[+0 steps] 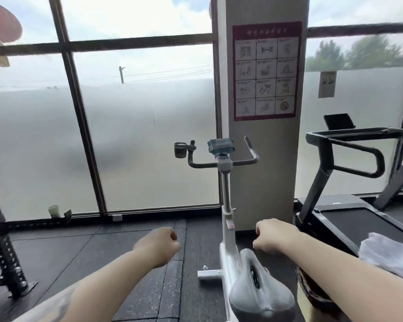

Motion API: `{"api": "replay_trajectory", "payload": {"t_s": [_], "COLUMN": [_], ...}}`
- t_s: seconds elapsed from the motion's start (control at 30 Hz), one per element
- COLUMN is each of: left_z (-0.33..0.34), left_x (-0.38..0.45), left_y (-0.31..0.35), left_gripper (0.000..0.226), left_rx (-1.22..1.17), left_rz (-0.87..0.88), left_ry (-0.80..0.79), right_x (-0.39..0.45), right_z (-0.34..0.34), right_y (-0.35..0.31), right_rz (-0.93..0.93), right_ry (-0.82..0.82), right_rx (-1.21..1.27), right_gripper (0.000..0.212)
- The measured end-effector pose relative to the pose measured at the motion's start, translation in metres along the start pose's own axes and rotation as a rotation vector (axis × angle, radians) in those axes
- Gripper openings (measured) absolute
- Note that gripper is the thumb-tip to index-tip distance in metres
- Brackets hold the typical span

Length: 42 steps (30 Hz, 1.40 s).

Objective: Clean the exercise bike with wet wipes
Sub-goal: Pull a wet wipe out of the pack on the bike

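From the head camera, a white exercise bike (228, 228) stands in the middle of the picture, on a dark floor (79, 247). Its grey seat (258, 284) is at 6 o'clock, close to the person. Its black handlebars (223, 162) are higher up, near the middle. A blue pack of wipes (221, 147) lies on top of the handlebars, right at the center post. A small black cup holder (180, 149) hangs on the handlebar end at 9 o'clock from the pack.

The left hand (160, 245) is at 7 o'clock from the middle of the picture, out over the floor. Its fingers are curled into a fist and it holds nothing. The right hand (273, 235) is at 5 o'clock, just above the front tip of the seat and just beside the white bike frame. Its fingers are curled in too, with nothing in them. The two hands are well apart, one on each side of the bike.

A treadmill (349, 177) stands at 3 o'clock. A clear plastic bag (386, 252) sits in a brown basket (312, 291) at 4 o'clock. A poster (266, 70) with small pictures is stuck on the pillar (263, 10) at 12 o'clock. A big frosted window (138, 135) fills the left side. A black metal rack (3, 247) stands at 8 o'clock
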<state>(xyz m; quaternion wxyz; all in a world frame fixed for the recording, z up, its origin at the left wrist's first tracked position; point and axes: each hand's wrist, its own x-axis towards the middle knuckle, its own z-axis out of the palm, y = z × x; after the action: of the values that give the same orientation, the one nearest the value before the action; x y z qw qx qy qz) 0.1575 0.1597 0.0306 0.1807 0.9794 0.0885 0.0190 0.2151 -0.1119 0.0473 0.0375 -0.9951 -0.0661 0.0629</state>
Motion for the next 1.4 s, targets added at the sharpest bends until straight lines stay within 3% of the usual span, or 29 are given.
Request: {"api": "replay_trajectory", "payload": {"t_s": [0.27, 0.57, 0.83, 1.07, 1.4], "left_z": [-0.016, -0.032, -0.059, -0.074, -0.056], "left_x": [0.121, 0.275, 0.459, 0.569, 0.720], "left_y": [-0.013, -0.074, -0.111, -0.100, -0.027], "left_gripper": [0.005, 0.016, 0.017, 0.019, 0.019], "left_rx": [-0.056, -0.065, -0.027, -0.052, -0.073], "left_rz": [0.037, 0.082, 0.281, 0.462, 0.606], "left_ry": [0.018, -0.004, -0.083, -0.100, -0.065], "right_x": [0.112, 0.255, 0.382, 0.449, 0.599], "right_z": [-0.025, -0.015, -0.035, -0.059, -0.103], "right_y": [-0.012, -0.093, -0.162, -0.180, -0.139], "right_rz": [0.055, 0.041, 0.262, 0.407, 0.471], "right_ry": [0.012, -0.037, 0.025, 0.054, 0.162], "right_rx": [-0.008, -0.003, 0.135, 0.126, 0.110], "right_gripper": [0.034, 0.038, 0.034, 0.033, 0.026]}}
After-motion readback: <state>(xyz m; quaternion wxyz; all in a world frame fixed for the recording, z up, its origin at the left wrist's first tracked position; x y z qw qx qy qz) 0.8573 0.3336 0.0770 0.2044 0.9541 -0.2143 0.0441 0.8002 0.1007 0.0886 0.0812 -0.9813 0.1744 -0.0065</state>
